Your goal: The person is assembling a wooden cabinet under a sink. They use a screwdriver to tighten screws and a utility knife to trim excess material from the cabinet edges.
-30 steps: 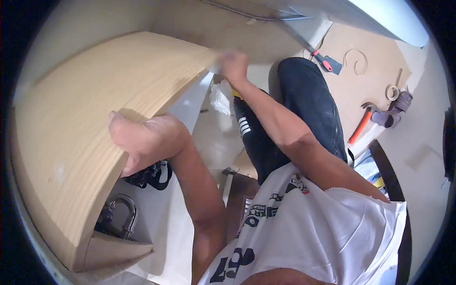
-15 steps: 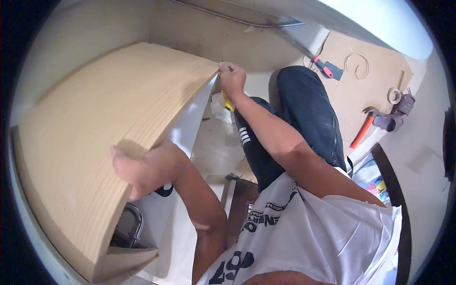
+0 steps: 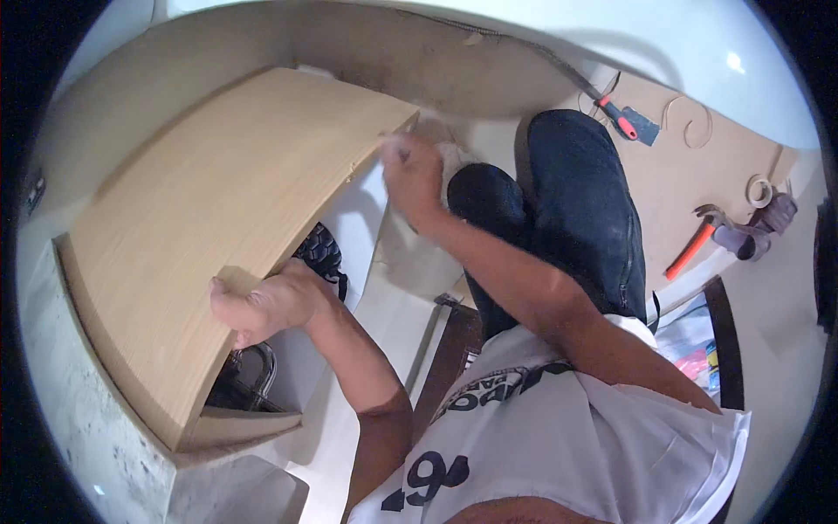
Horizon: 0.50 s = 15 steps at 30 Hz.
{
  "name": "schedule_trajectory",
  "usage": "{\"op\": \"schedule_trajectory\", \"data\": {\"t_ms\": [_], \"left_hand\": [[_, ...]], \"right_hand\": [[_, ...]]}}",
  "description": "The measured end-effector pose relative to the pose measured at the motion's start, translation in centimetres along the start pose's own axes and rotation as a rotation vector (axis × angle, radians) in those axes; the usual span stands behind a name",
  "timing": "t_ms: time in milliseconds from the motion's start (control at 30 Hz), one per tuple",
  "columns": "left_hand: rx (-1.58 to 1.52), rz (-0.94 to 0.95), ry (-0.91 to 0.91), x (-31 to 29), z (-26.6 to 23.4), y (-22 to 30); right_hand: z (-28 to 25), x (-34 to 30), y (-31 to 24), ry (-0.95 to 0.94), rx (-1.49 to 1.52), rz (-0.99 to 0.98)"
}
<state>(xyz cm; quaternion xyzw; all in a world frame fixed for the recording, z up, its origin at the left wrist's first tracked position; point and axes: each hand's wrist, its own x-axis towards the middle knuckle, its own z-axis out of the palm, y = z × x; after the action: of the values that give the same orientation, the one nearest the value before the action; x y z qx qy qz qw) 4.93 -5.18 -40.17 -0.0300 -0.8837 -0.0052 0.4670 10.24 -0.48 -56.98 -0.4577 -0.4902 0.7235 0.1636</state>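
Observation:
A broad, pale wood-grain board (image 3: 201, 192) lies on the left, resting over an open compartment. My left hand (image 3: 271, 306) is closed round its near edge, with the thumb on top and the fingers underneath. Close to the board's far right part, my right hand (image 3: 415, 179) is bent at the edge. Motion smears its fingertips, so whether it touches the board is unclear. Under the board, a dark patterned item (image 3: 321, 253) and a curved metal piece (image 3: 262, 371) show in part; the board hides the rest.
On the right lie an orange-handled hammer (image 3: 691, 246), a tape roll (image 3: 759, 190) and a red-and-black handled tool (image 3: 624, 122). A flexible hose (image 3: 546, 54) runs along the back wall. A rounded white surface (image 3: 742, 79) overhangs the far right. My bent knees (image 3: 576, 201) are beside the compartment.
My right hand has left the board's far corner and come nearer along the edge. My left hand keeps its hold. The view has shifted, showing more of the compartment's near left corner.

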Motion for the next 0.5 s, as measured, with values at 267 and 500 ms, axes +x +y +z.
{"op": "schedule_trajectory", "data": {"t_ms": [267,500], "left_hand": [[-0.477,-0.211,0.009,0.7,1.1,-1.9],[-0.535,-0.296,0.108,0.6,0.9,2.5]], "right_hand": [[-0.6,4.4,7.3,0.125,-0.228,-0.028],[-0.1,7.4,12.8,0.316,-0.412,-0.076]]}}
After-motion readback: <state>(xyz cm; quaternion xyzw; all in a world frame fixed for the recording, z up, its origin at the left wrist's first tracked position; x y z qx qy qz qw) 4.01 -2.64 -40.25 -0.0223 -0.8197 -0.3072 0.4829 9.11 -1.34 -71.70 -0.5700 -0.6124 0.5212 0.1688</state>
